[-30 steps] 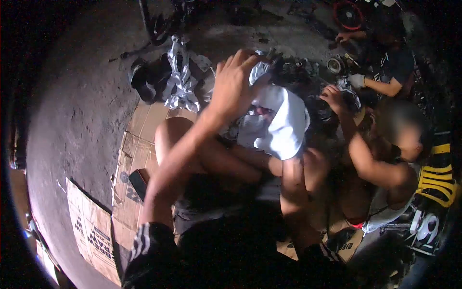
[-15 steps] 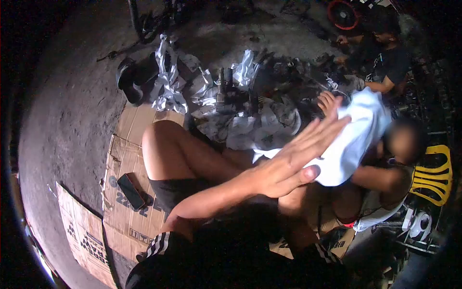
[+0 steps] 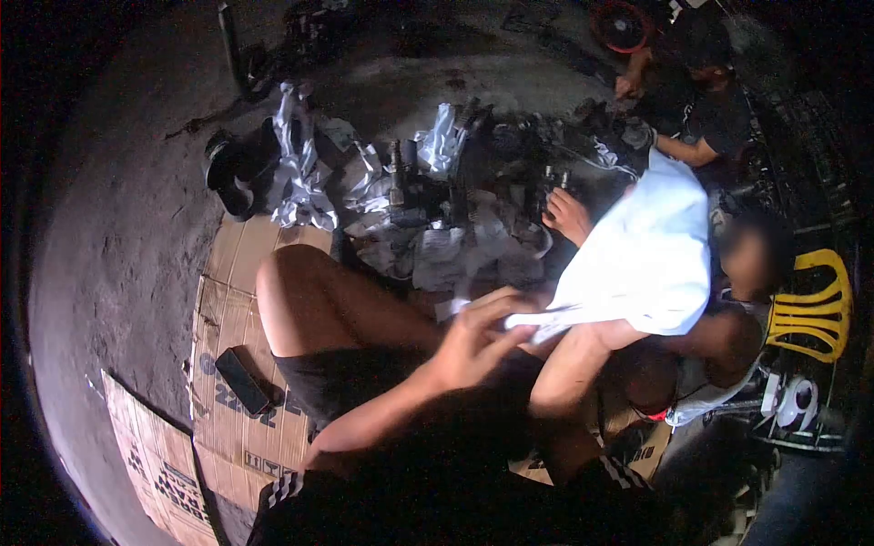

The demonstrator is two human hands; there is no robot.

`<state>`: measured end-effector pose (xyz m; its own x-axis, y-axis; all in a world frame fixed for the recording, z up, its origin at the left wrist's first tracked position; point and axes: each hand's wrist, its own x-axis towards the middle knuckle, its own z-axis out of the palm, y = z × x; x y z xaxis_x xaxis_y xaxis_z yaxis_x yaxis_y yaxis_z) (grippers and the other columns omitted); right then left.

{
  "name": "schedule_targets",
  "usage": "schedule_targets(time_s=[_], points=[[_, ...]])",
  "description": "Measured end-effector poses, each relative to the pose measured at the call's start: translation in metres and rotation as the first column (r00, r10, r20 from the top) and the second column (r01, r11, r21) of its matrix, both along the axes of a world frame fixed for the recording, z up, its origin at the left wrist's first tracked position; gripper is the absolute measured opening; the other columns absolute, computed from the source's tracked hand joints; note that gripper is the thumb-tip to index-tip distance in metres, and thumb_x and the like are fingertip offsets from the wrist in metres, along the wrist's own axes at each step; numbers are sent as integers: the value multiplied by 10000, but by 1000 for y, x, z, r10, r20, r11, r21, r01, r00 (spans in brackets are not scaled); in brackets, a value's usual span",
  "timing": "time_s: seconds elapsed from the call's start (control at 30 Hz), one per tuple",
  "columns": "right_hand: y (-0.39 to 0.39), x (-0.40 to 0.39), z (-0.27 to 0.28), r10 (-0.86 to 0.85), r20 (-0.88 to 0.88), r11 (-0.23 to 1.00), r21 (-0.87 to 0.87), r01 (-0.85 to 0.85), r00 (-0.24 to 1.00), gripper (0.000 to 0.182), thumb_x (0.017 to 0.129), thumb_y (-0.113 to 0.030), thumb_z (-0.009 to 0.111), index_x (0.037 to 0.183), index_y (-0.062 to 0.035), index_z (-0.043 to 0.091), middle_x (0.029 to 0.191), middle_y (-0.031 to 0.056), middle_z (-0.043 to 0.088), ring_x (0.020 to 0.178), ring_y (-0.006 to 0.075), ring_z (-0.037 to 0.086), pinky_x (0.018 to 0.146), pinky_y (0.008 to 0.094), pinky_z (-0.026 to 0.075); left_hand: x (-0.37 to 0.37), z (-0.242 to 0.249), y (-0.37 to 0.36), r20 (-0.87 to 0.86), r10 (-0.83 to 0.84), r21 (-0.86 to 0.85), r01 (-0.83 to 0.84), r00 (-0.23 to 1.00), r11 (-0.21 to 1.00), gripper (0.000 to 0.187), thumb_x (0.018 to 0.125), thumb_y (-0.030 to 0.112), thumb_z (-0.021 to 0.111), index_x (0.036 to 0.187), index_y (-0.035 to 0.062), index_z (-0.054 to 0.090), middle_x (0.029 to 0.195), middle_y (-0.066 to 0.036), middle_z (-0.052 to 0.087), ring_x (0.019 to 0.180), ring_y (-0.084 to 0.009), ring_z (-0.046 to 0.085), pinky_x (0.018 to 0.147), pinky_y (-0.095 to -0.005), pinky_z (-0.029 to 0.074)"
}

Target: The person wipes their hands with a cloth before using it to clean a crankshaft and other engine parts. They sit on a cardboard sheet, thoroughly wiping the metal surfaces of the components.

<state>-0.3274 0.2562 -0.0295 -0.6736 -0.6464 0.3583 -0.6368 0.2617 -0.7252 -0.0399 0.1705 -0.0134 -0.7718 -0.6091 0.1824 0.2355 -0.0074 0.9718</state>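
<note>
A large white cloth (image 3: 651, 246) is stretched in the air in front of me, to the right. My left hand (image 3: 482, 332) pinches a gathered edge of it between thumb and fingers. What looks like my right forearm (image 3: 578, 373) rises beneath the cloth, which hides my right hand. Just past the cloth's left edge, another hand (image 3: 569, 217), apparently a co-worker's, is beside small metal parts (image 3: 557, 177).
Cardboard (image 3: 241, 314) with a phone (image 3: 244, 380) on it lies to my left. Crumpled paper (image 3: 300, 173) and dark metal parts (image 3: 398, 177) cover the floor ahead. One person (image 3: 742, 341) sits close on the right near a yellow chair back (image 3: 810, 309); another (image 3: 715, 114) works farther back.
My left hand has gone from lying flat against the cloth to pinching its edge, moving left and down. The cloth is pulled out toward it. The co-worker's hand shows lower and farther left.
</note>
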Motion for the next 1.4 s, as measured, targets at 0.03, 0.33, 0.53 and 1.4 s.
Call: schedule_targets(time_s=[0.03,0.33,0.53,1.4], points=[[0,1,0,2,8,1000,-14,-2,1000,534,967,-222,497,1427,-3,338,1405,210,411,1310,303,390,1078,409,332,8,-12,-4,23,-18,-94,20,1000,995,151,914,79,615,1011,-30,654,1033,-148,631,944,-230,630,770,-319,510],[3,109,5,29,43,933,-360,-11,999,528,965,-190,486,1430,7,330,1409,213,404,1315,308,378,1081,404,325,90,0,-29,252,-333,78,324,908,943,232,910,120,662,1099,-14,664,1009,-132,709,900,-186,679,828,-319,530],[3,244,-54,299,-376,878,-252,-407,877,525,964,-169,479,1432,14,325,1411,215,399,1318,311,370,1083,400,320,53,-71,17,-64,226,635,-135,972,760,665,976,404,521,1473,37,273,1418,-154,428,1252,-274,489,982,-419,473],[-111,214,19,723,-67,646,-285,-708,687,689,981,-538,283,1434,-29,386,1507,245,276,1423,391,171,1143,488,138,26,-43,12,46,580,57,-582,813,811,681,1011,430,362,1484,-42,231,1451,-252,369,1368,-340,340,1123,-410,261]])
